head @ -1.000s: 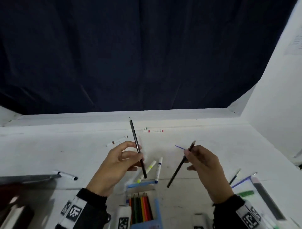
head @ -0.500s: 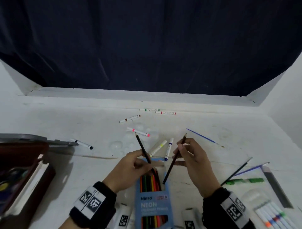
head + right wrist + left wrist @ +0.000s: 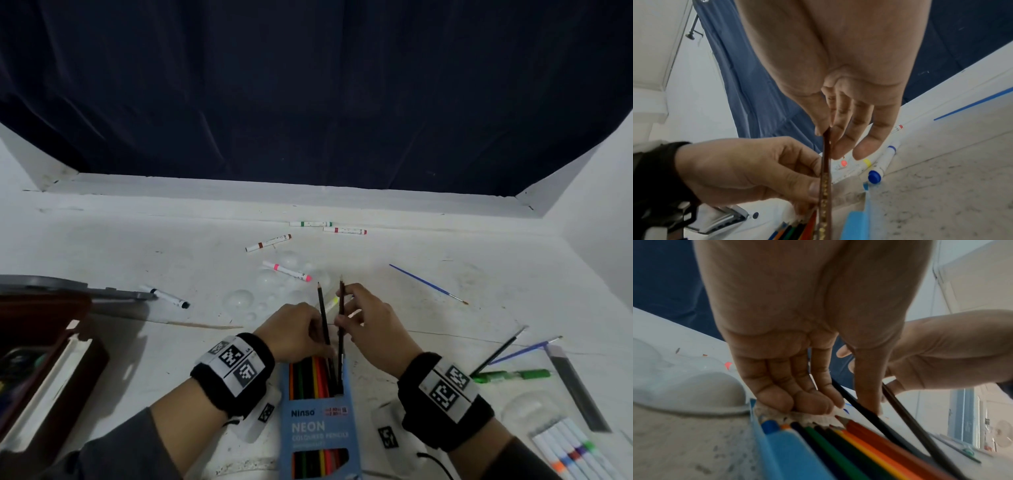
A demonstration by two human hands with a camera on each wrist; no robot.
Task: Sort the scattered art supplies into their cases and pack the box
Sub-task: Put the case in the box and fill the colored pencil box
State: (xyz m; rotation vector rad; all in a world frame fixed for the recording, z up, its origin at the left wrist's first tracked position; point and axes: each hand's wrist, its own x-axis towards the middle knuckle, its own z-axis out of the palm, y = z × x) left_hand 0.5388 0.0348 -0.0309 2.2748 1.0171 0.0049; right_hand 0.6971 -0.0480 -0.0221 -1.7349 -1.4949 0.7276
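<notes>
A: Where's the case?

B: The blue pencil case (image 3: 320,418) lies at the lower centre of the head view, mouth open toward the hands, with a row of coloured pencils (image 3: 308,377) already inside.

A: And the two dark ones?

B: The black pencil (image 3: 323,322) is pinched in the left hand (image 3: 294,330), the brown pencil (image 3: 341,325) in the right hand (image 3: 371,330). Both grips are closed on their pencils. Both pencils stand steeply, lower ends at the right side of the case mouth, just beside the red one.

A: So which step is this?

B: Feeding the last loose pencils into the case, I'd judge. In the left wrist view the curled fingers (image 3: 789,392) also rest on the case's torn flap, seemingly keeping it down.

A: What does the next move call for?

B: Probably lowering both pencils flatter, in line with the row, and sliding them in one beside the other so they don't cross or jam.

A: And farther out?

B: Markers (image 3: 287,270) lie scattered across the surface in the middle of the frame, brushes (image 3: 428,283) at the right, a green pen (image 3: 513,375) and a marker pack (image 3: 568,448) at the lower right. The dark wooden box (image 3: 41,363) sits open at the left edge.
</notes>
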